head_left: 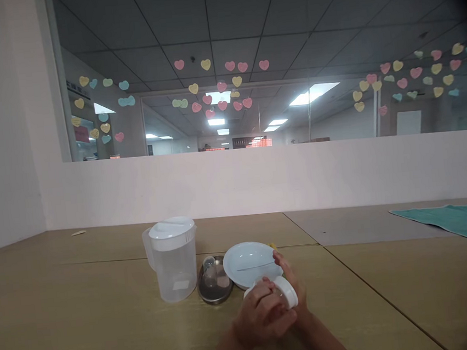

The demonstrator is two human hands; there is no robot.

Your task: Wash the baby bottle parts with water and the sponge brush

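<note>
My left hand [261, 312] and my right hand [292, 286] hold a white cylindrical jar [286, 292] between them, low over the table. The left hand covers most of it, and only its ends show. Just behind my right hand's fingers lies a shallow white plate [246, 262]. Left of the plate, an oval steel dish [216, 290] carries a small clear item [209, 271] that I cannot identify. Further left stands a clear plastic pitcher [174, 271] with a white lid. A small yellow item [273, 245] peeks out behind the plate.
The tan table [84, 299] runs to a white wall, with seams across its top. A teal towel [448, 224] lies at the far right on a grey mat [357, 223]. A small wooden stick [78, 233] lies far left. Paper hearts [220, 86] dot the window above.
</note>
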